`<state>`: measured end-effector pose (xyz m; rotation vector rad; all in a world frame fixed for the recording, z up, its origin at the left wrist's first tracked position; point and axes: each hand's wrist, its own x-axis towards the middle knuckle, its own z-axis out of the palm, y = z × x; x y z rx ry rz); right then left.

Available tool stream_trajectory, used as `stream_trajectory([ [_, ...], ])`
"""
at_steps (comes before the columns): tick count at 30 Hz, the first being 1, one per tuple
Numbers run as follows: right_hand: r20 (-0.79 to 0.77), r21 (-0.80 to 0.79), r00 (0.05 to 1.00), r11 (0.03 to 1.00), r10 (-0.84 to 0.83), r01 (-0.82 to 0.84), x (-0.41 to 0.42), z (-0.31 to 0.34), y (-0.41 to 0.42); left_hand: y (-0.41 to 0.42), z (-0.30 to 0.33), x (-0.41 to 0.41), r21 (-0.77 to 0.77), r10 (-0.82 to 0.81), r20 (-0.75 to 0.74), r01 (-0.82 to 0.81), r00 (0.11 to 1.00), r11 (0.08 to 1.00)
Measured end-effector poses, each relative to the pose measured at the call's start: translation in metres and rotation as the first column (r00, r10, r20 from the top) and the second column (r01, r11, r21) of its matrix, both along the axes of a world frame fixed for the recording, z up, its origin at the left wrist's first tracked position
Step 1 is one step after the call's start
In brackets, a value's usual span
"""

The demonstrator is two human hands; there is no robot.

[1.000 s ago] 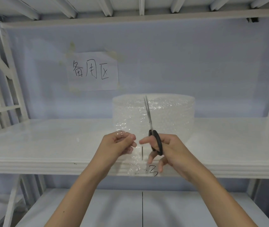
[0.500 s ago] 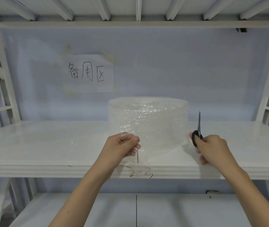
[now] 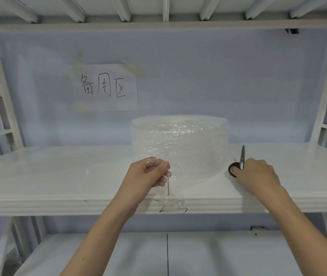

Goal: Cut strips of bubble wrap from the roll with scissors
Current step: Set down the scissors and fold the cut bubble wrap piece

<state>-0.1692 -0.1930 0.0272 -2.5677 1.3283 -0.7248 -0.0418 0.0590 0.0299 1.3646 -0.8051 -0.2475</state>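
A clear bubble wrap roll (image 3: 180, 144) stands upright at the middle of the white shelf (image 3: 59, 176). My left hand (image 3: 148, 176) pinches a loose piece of bubble wrap (image 3: 170, 188) in front of the roll, and the piece hangs down past the shelf's front edge. My right hand (image 3: 256, 176) grips the black-handled scissors (image 3: 238, 164) to the right of the roll. Their blades are closed and point away from me, low over the shelf; whether they touch it I cannot tell.
A paper sign (image 3: 105, 87) is taped to the back wall above the roll. White frame posts (image 3: 326, 108) rise at both ends of the shelf. A lower shelf (image 3: 158, 255) lies beneath, and black marks (image 3: 173, 208) are written on the front edge.
My right hand has carried the scissors from in front of the roll over to its right side and lowered them toward the shelf. My left hand keeps its pinch on the wrap.
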Motion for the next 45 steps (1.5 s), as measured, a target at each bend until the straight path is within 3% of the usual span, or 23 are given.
stream_trajectory([
  [6,-0.171,0.0,0.985,1.0,-0.03,0.03,0.008,-0.004,0.003,0.005,0.0,0.005,-0.009,0.015,-0.009,-0.015,1.0,1.0],
  [12,-0.329,-0.164,0.932,0.981,-0.149,0.1,0.007,0.001,0.009,0.009,0.0,0.008,-0.008,0.033,-0.003,-0.033,0.999,0.999],
  [15,-0.09,-0.296,0.992,0.954,-0.084,0.053,0.006,0.01,0.031,0.013,0.0,0.012,-0.007,0.047,0.014,-0.047,0.999,0.999],
  [17,0.146,-0.315,0.97,0.939,0.192,-0.138,0.009,0.019,0.06,0.014,0.001,0.014,0.001,0.064,0.023,-0.064,0.998,0.998],
  [20,0.402,-0.082,0.707,0.792,0.582,-0.605,0.017,0.035,0.115,0.016,0.002,0.018,0.018,0.091,0.033,-0.092,0.995,0.996],
  [23,0.416,0.085,0.604,0.632,0.68,-0.77,0.038,0.031,0.144,0.022,0.002,0.022,0.015,0.092,0.048,-0.093,0.995,0.996],
  [35,0.721,0.368,0.54,0.42,0.435,-0.829,0.095,0.016,0.169,0.061,-0.002,0.038,-0.076,0.255,0.174,-0.246,0.951,0.966],
  [42,0.838,0.43,0.477,0.217,0.264,-0.876,0.111,0.013,0.174,0.074,-0.012,0.047,-0.014,0.204,0.239,-0.207,0.949,0.978],
  [45,0.847,0.441,0.473,0.179,0.24,-0.88,0.114,0.013,0.175,0.078,-0.013,0.049,-0.012,0.204,0.222,-0.207,0.953,0.978],
])
